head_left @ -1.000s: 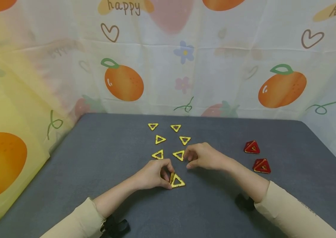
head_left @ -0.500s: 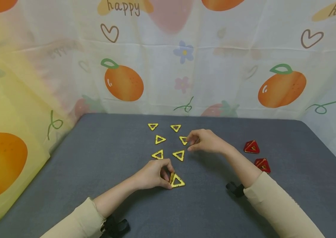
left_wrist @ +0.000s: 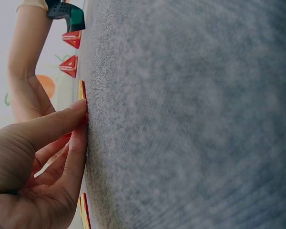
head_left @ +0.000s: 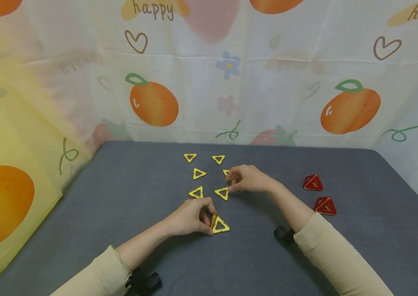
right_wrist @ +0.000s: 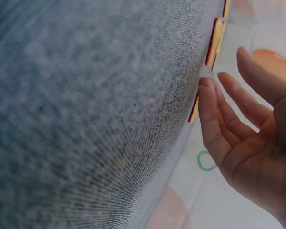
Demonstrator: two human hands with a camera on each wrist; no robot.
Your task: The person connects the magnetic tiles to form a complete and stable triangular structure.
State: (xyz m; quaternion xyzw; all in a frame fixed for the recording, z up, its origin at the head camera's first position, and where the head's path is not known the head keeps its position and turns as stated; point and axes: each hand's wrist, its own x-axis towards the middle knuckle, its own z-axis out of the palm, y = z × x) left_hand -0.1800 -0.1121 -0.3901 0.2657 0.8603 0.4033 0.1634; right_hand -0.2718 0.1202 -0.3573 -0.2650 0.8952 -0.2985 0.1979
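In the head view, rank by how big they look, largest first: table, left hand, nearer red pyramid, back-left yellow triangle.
Table
Left hand
Nearer red pyramid
Back-left yellow triangle

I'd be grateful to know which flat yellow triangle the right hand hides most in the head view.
The middle yellow triangle of the right-hand column of three: only its left part shows past the right hand, while the other flat ones show almost whole.
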